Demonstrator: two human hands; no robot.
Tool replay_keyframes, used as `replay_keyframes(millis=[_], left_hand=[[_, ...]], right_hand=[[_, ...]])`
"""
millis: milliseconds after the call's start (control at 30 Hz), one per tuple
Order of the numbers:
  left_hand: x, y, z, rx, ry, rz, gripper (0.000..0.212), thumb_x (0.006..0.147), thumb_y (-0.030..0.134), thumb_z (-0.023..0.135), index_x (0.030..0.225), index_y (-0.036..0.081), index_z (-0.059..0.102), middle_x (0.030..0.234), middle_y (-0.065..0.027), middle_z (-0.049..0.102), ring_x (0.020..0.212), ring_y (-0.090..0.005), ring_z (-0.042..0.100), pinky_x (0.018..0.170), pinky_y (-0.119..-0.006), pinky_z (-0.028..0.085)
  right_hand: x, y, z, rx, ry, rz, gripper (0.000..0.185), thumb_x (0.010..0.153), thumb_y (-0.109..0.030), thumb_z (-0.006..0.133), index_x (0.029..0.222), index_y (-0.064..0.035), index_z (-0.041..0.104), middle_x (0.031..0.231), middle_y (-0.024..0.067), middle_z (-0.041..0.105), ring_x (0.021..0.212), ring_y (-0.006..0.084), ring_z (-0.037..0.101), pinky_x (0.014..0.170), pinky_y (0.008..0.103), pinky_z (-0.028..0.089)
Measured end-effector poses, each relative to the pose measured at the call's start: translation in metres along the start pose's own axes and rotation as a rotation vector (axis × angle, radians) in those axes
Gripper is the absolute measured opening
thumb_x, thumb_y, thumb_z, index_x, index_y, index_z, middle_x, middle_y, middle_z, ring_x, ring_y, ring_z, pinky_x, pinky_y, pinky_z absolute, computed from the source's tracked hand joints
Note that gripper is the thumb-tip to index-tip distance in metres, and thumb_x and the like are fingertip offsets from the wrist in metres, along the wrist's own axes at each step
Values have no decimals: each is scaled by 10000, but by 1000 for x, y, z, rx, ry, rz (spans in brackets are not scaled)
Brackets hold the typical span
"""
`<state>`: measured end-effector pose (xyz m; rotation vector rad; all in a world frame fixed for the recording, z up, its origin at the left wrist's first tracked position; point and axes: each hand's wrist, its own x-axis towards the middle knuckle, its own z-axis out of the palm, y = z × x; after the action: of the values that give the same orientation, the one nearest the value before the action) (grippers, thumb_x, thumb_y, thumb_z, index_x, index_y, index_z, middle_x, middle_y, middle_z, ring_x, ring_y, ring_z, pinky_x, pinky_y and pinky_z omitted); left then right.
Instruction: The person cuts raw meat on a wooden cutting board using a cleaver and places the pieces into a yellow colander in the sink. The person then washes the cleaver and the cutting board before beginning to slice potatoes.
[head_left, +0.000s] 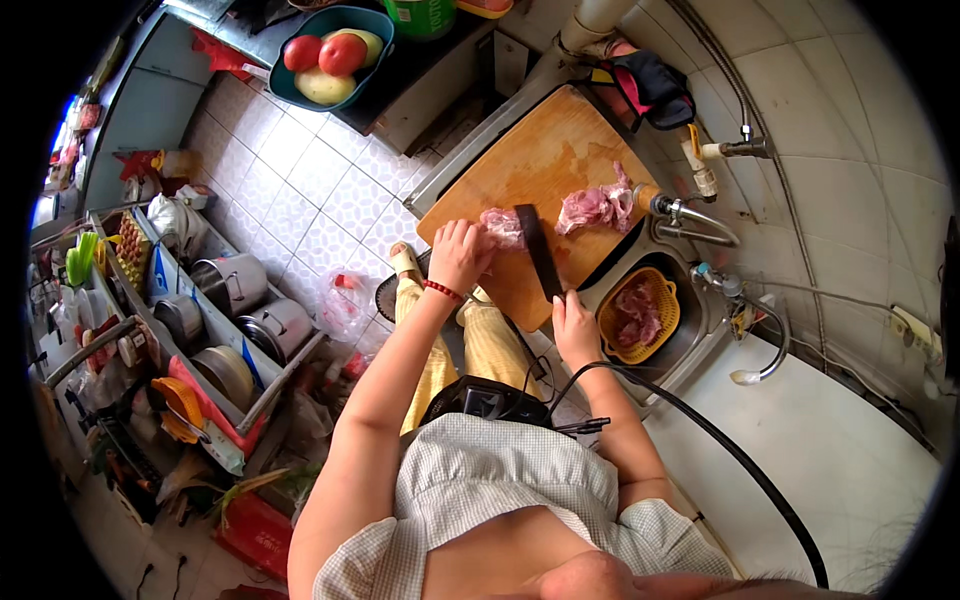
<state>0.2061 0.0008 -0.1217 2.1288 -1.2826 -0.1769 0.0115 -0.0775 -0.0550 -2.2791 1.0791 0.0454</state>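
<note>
A wooden cutting board (517, 172) lies across the sink at a slant. My left hand (460, 255) holds down one end of a piece of raw meat (501, 227) near the board's left edge. In my right hand (576, 331) is the handle of a dark-bladed kitchen knife (538, 251). The blade lies against the right end of that piece, and I cannot tell how deep it sits. Farther right on the board rests a larger chunk of raw meat (595, 208), apart from the knife.
A yellow plastic basket (678, 301) with raw meat stands in the sink basin (694, 330). Faucets (709, 225) jut in at the right. A black cable (739, 442) crosses my right forearm. A teal basin (386, 34) holds tomatoes and pale round vegetables. Metal pots (240, 281) fill the left rack.
</note>
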Motion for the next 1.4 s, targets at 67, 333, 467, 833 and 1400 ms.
replay_keyframes(millis=[67,333,467,833,1400], left_hand=[[-4,-4,0,0,41,70,250,655,179,617,831,44,504,824,-104,487,810,-280,476,703,-361,387],[-21,-6,1,-36,58,180,191,630,115,613,799,67,538,870,-64,521,845,-251,498,708,-350,406],[-24,-8,1,-2,87,193,197,633,127,611,798,62,526,886,-53,522,861,-240,498,708,-340,422],[-31,-1,-14,-24,155,227,245,617,48,610,852,29,548,868,-77,535,846,-224,525,741,-309,452],[-33,-4,-6,-62,171,40,259,627,32,614,881,36,562,880,-79,559,817,-246,538,718,-308,451]], right_hand=[[0,3,-1,38,49,41,171,843,-178,440,811,-10,436,595,207,530,567,373,523,474,440,396],[-2,12,-6,-21,-55,-74,168,838,-185,449,789,-24,435,575,193,523,551,364,526,466,440,398],[3,4,-13,-102,-147,-179,168,837,-194,449,770,-44,417,526,170,509,521,357,524,449,443,398],[41,-24,2,-196,-309,-211,149,834,-191,421,795,-51,389,570,182,539,567,360,547,500,465,417],[23,-7,14,-284,-374,-93,171,836,-216,386,845,-46,391,633,201,567,608,382,559,551,483,429]])
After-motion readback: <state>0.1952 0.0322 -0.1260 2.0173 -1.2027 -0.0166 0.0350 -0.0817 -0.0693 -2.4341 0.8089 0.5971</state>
